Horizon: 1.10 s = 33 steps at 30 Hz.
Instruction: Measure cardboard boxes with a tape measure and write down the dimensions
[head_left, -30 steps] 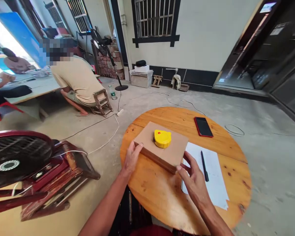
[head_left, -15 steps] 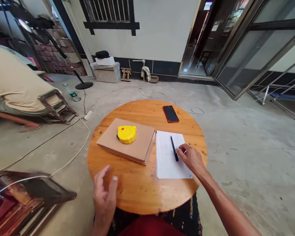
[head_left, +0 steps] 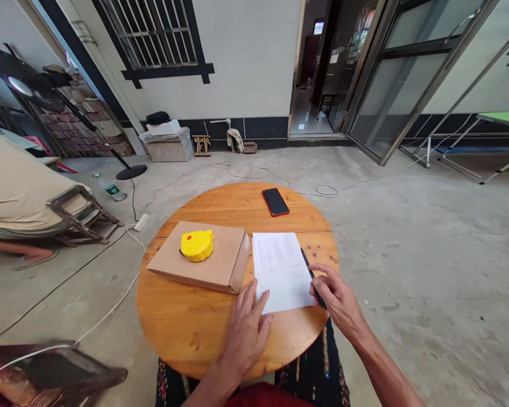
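A stack of white paper sheets [head_left: 280, 277], with faint print on the top one, lies on the round wooden table [head_left: 186, 333]. Along the paper's right edge is a black pen [head_left: 306, 260]. My right hand [head_left: 337, 297] has its fingers bent and closed around the pen's middle, which they partly cover. At the lower left corner of the sheets rests my left hand [head_left: 246, 328], open, fingers stretched out and touching the paper's edge. To the left sits a flat brown cardboard box [head_left: 220, 265], with a yellow tape measure [head_left: 197, 246] on top.
A red-cased phone [head_left: 275, 202] lies toward the table's far side. Another person [head_left: 21, 181] sits at left on a small wooden stool [head_left: 82, 212]. A power strip [head_left: 141, 222] and cables run over the concrete floor. A bottle [head_left: 110, 187] lies near a lamp stand.
The pen has gone from on top of the paper to its right edge with my right hand. My left hand has moved right to the paper's lower corner. The view has shifted.
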Each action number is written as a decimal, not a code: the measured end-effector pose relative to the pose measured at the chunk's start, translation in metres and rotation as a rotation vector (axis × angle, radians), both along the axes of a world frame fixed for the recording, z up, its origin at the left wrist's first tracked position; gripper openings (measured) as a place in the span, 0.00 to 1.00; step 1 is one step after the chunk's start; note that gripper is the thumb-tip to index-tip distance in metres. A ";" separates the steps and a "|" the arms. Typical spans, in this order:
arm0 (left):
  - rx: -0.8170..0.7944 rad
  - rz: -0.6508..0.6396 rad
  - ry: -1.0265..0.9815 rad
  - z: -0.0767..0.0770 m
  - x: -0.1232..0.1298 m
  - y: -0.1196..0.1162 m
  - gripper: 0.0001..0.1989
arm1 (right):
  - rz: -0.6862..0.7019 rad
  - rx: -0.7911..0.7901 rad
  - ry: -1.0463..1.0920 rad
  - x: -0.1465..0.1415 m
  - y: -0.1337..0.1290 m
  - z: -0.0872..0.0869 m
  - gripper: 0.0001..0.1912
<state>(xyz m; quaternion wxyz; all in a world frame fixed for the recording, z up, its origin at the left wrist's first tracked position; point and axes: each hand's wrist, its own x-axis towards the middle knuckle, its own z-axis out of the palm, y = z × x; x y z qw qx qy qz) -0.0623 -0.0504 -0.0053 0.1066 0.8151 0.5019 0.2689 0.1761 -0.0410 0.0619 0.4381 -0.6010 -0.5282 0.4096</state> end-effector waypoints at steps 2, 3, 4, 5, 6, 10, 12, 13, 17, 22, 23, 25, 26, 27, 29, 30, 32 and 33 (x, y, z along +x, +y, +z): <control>0.004 -0.036 0.059 -0.004 0.005 0.009 0.25 | -0.035 -0.042 0.196 0.009 -0.027 -0.001 0.15; 0.007 -0.052 0.086 -0.005 0.007 0.013 0.25 | -0.050 -0.064 0.268 0.013 -0.039 -0.001 0.16; 0.012 -0.066 0.109 -0.006 0.009 0.016 0.24 | -0.054 -0.071 0.333 0.016 -0.049 -0.002 0.16; 0.017 -0.077 0.129 -0.007 0.010 0.019 0.23 | -0.061 -0.067 0.381 0.018 -0.058 -0.001 0.17; 0.023 -0.084 0.143 -0.008 0.010 0.021 0.22 | -0.075 -0.050 0.409 0.019 -0.065 0.000 0.18; 0.065 -0.087 0.133 -0.012 0.010 0.022 0.20 | -0.253 0.104 0.390 0.007 -0.082 0.016 0.15; 0.086 -0.084 0.116 -0.013 0.009 0.021 0.19 | -0.328 0.186 0.391 -0.004 -0.086 0.027 0.14; 0.096 -0.081 0.108 -0.013 0.009 0.020 0.19 | -0.345 0.210 0.378 -0.008 -0.087 0.033 0.16; 0.137 -0.064 0.078 -0.012 0.008 0.016 0.17 | -0.343 0.200 -0.001 -0.011 -0.082 0.045 0.23; 0.169 -0.062 0.052 -0.009 0.005 0.012 0.17 | -0.165 0.003 -0.553 -0.006 -0.038 0.038 0.20; 0.168 -0.061 0.048 -0.008 0.005 0.012 0.17 | -0.145 -0.054 -0.577 -0.008 -0.028 0.034 0.20; 0.157 -0.061 0.041 -0.007 0.004 0.011 0.17 | -0.113 -0.142 -0.617 -0.014 -0.011 0.025 0.14; 0.147 -0.063 0.037 -0.007 0.003 0.011 0.17 | -0.099 -0.179 -0.633 -0.017 -0.005 0.020 0.13; 0.136 -0.065 0.034 -0.007 0.003 0.010 0.17 | -0.088 -0.210 -0.648 -0.020 -0.001 0.015 0.15; 0.111 -0.068 0.029 -0.008 0.001 0.008 0.17 | -0.067 -0.258 -0.674 -0.023 0.005 0.005 0.18; 0.097 -0.068 0.026 -0.009 0.001 0.008 0.17 | -0.059 -0.275 -0.685 -0.024 0.006 0.001 0.18; 0.073 -0.062 0.022 -0.010 0.000 0.007 0.19 | -0.048 -0.296 -0.701 -0.023 0.007 -0.006 0.17; 0.063 -0.057 0.020 -0.011 -0.001 0.006 0.20 | -0.045 -0.300 -0.707 -0.021 0.007 -0.009 0.17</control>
